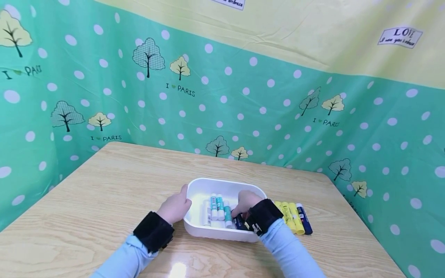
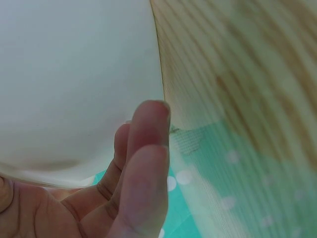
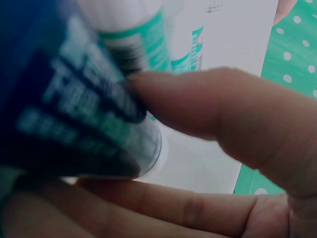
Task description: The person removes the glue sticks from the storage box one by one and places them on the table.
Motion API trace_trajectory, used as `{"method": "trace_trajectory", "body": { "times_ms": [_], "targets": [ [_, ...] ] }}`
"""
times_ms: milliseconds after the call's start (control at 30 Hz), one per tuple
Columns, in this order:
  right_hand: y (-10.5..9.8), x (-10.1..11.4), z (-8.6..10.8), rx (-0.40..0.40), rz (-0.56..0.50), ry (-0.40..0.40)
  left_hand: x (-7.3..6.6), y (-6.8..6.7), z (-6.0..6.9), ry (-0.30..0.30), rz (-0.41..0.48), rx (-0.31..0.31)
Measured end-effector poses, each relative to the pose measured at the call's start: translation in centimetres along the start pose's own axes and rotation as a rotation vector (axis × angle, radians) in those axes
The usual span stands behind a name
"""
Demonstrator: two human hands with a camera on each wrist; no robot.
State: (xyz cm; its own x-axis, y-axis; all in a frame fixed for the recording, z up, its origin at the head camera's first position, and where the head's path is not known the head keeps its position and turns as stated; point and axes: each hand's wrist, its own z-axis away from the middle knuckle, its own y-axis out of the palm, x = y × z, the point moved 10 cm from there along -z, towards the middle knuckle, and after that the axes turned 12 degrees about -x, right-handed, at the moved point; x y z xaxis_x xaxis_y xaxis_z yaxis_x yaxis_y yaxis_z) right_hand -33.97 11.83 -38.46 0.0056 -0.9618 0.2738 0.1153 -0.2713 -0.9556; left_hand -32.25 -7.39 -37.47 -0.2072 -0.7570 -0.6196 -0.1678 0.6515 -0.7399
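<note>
A white plastic bin (image 1: pixel 224 233) sits on the table, holding several white-and-green glue sticks (image 1: pixel 220 208) and a whitish tube (image 1: pixel 206 218). The left hand (image 1: pixel 175 204) grips the bin's left end, its fingers (image 2: pixel 143 173) against the outer wall in the left wrist view. Inside the bin's right part, the right hand (image 1: pixel 247 202) pinches a dark blue glue stick (image 3: pixel 74 104) between its thumb and fingers. White lettering shows on that stick, beside the white-and-green ones. Part of it is hidden behind the hand and the wrist strap in the head view.
Right of the bin, several yellow glue sticks (image 1: pixel 291 216) and a dark blue glue stick (image 1: pixel 304 219) lie side by side on the wooden table (image 1: pixel 114 185). A green and yellow curtain (image 1: pixel 222 96) hangs behind the table and at its sides.
</note>
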Motion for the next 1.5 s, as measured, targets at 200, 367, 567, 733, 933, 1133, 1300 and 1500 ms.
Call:
{"method": "trace_trajectory", "body": {
  "times_ms": [200, 367, 567, 733, 933, 1133, 1300, 1500],
  "targets": [
    [0.59, -0.27, -0.11, 0.042, 0.020, 0.036, -0.01, 0.13, 0.01, -0.009, -0.005, 0.011],
    [0.62, -0.34, 0.10, 0.049, 0.018, 0.067, -0.11, 0.05, 0.06, -0.002, -0.008, 0.010],
    [0.47, -0.15, 0.30, 0.050, 0.008, 0.073, 0.06, 0.10, 0.13, -0.024, -0.001, 0.027],
    [0.37, -0.03, 0.39, 0.049, 0.003, 0.061, 0.07, 0.09, 0.17, -0.037, 0.008, 0.040],
    [0.34, 0.00, 0.30, 0.045, 0.003, 0.040, 0.11, 0.09, 0.12, -0.027, -0.002, 0.035],
    [0.31, 0.08, 0.35, 0.046, -0.014, 0.034, 0.28, 0.25, 0.08, -0.040, 0.006, 0.047],
    [0.01, 0.14, 0.31, 0.014, -0.037, 0.024, 0.32, 0.30, 0.07, -0.047, 0.008, 0.055],
    [-0.18, 0.09, -0.10, -0.024, -0.076, 0.002, 0.19, 0.27, 0.15, -0.052, 0.017, 0.057]
  ]
}}
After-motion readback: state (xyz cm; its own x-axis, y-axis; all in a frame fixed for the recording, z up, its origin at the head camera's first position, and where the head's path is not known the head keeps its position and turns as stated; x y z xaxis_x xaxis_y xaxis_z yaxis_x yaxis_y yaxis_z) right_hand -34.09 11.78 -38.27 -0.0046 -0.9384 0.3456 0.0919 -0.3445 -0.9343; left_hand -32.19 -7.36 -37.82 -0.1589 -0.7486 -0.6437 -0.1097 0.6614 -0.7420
